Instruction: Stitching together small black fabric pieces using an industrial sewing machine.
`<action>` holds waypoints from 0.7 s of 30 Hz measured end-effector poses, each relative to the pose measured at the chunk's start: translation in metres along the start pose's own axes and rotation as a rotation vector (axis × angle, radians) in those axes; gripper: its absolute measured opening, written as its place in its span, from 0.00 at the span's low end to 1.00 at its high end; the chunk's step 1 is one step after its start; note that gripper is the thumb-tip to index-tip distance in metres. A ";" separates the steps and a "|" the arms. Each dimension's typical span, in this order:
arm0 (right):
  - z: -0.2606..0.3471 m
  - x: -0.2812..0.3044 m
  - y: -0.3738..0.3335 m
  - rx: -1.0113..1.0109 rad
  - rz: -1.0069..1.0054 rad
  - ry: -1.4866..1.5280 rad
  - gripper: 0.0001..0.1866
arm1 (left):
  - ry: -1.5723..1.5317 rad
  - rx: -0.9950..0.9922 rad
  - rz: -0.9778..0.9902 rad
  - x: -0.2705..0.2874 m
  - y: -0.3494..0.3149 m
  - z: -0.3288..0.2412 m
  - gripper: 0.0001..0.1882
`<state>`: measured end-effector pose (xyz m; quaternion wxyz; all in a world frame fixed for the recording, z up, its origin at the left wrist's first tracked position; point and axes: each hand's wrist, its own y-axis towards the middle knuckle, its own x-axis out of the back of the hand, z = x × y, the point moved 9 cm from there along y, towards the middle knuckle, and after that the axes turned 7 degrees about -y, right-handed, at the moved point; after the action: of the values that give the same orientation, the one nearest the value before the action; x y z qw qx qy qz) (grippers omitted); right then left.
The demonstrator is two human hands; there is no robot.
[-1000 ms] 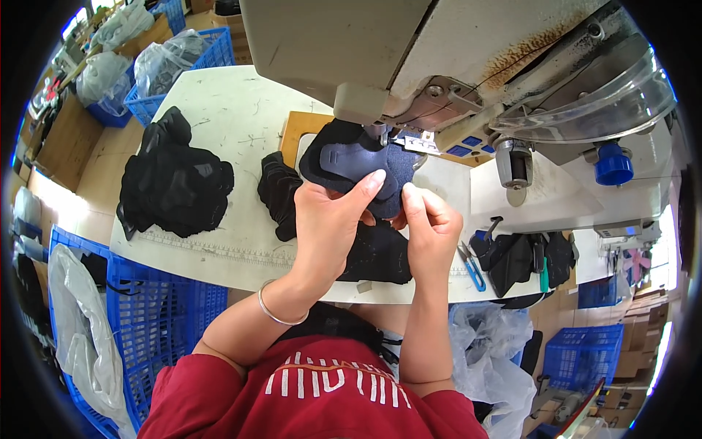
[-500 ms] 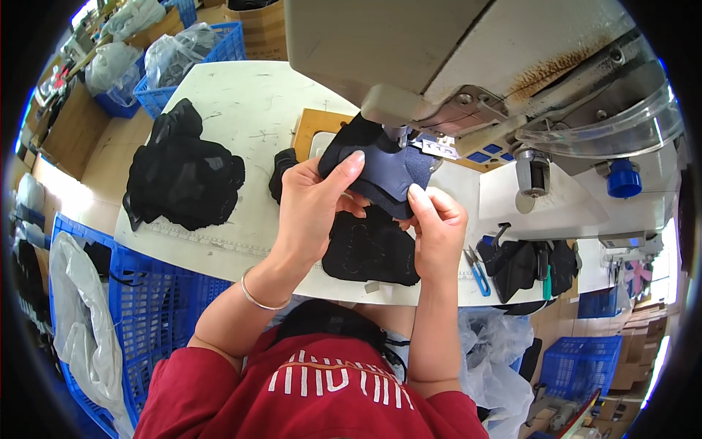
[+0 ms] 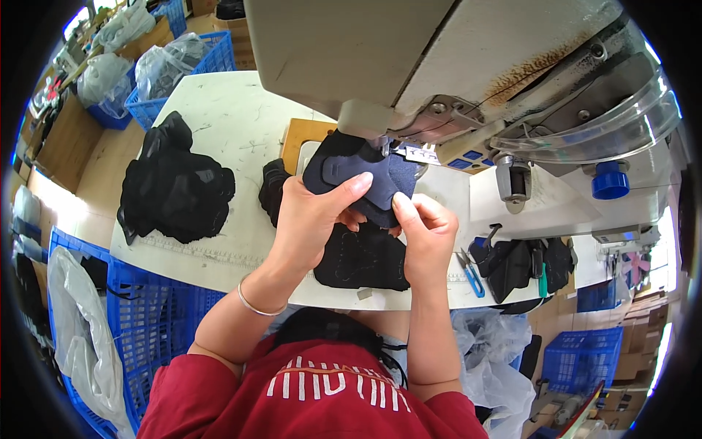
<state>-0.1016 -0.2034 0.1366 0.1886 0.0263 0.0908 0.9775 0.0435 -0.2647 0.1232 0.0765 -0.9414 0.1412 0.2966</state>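
The dark blue cloth (image 3: 382,187) sits between our left hand (image 3: 311,216) and right hand (image 3: 430,228), both pinching its near part, while its far part reaches under the sewing machine (image 3: 333,58). Between our wrists lies black fabric (image 3: 362,260), and we have blue-handled scissors (image 3: 474,281) near, right of the right hand.

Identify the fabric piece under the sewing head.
The partly navy piece pinched by the left hand and right hand; the others, on the table, look black.

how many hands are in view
2: the left hand on the left of the dark blue piece, the right hand at its lower right edge; both partly hidden.
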 end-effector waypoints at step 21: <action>0.006 0.004 0.013 0.001 0.037 -0.001 0.09 | -0.049 -0.047 -0.029 -0.018 -0.007 0.015 0.05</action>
<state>-0.1097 -0.2123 0.1446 0.1706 0.0283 0.0907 0.9807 0.0234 -0.2509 0.1222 0.0621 -0.9373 0.1187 0.3217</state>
